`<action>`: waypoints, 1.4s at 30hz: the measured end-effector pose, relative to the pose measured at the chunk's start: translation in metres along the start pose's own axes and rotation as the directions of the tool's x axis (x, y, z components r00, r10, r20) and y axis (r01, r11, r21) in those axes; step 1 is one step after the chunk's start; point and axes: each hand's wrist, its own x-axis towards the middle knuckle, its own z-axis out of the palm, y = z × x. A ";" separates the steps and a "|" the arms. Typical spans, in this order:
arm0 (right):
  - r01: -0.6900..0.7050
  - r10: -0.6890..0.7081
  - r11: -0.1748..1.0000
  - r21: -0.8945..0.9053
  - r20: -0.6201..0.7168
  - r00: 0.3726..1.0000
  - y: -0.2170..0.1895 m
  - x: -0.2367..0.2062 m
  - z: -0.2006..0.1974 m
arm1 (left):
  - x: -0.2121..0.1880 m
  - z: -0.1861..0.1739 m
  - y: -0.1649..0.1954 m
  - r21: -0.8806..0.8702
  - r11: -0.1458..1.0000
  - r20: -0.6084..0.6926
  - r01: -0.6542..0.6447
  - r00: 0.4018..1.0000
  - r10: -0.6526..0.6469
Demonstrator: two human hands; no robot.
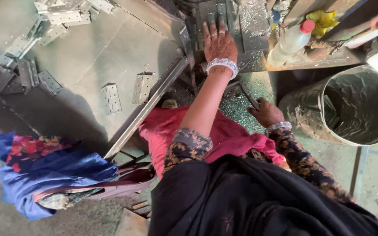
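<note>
Grey metal press block (217, 19), littered with bright shavings, sits at the top centre of our view, and our left hand (218, 43) lies flat on it, palm down, fingers stretched forward and only slightly apart, gripping nothing. A band of white beads circles that wrist.

Our right hand (265, 112) is lower, its fingers curled shut around a dark metal lever handle (246, 94) that slants up toward the machine; a silvery bangle sits on its wrist.

We count two flat silver hinges (127, 91) lying apart from the rest on the slanted grey metal tray (88, 52) to the left, the nearer one well left of our outstretched arm. A loose heap of more hinges (20, 74), too tangled to count, fills the tray's left edge and upper corner.

One clear plastic bottle with a red cap (290, 43) lies tilted on the bench right of the block; whether it bears a label we cannot tell. Just behind it is a crumpled yellow cloth (322, 19). One large dark round drum (355, 105) stands open at the right.

A pink cloth (224, 135) covers our lap, and a blue floral fabric bundle (40, 170) rests at lower left beside a maroon handbag strap (123, 183).
</note>
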 end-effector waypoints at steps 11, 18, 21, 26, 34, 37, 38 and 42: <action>-0.010 0.010 1.000 -0.009 -0.008 1.000 0.018 0.019 0.009 | 0.026 -0.007 0.014 0.100 0.994 0.119 0.046 0.991 -0.058; 0.073 -0.052 0.993 0.095 -0.209 0.977 0.023 -0.006 0.019 | -0.045 0.012 -0.050 -0.411 0.910 -0.375 -0.055 0.920 -0.114; 0.467 -0.418 0.879 -0.098 -0.630 0.654 0.004 -0.018 -0.016 | -0.106 0.013 -0.136 -0.311 0.932 -0.216 0.188 0.941 -0.262; 0.467 -0.362 0.884 0.019 -0.604 0.710 -0.036 -0.042 -0.073 | -0.137 0.030 -0.236 -0.161 0.793 -0.177 0.587 0.773 -0.609; 0.105 -0.198 0.962 -0.252 -0.379 0.904 -0.054 -0.054 -0.083 | -0.150 0.051 -0.294 -0.327 0.627 0.094 0.707 0.685 -0.723; 0.039 -0.072 0.984 -0.174 -0.186 0.980 -0.049 -0.040 -0.076 | -0.162 0.049 -0.290 -0.229 0.668 -0.024 0.708 0.682 -0.731; 0.092 -0.123 0.983 -0.157 -0.199 0.972 -0.047 -0.037 -0.073 | -0.165 0.043 -0.287 -0.229 0.656 0.006 0.719 0.675 -0.737; 0.150 -0.235 0.949 -0.278 -0.304 0.923 -0.040 -0.035 -0.067 | -0.154 -0.006 -0.256 -0.539 0.619 -0.102 0.572 0.684 -0.722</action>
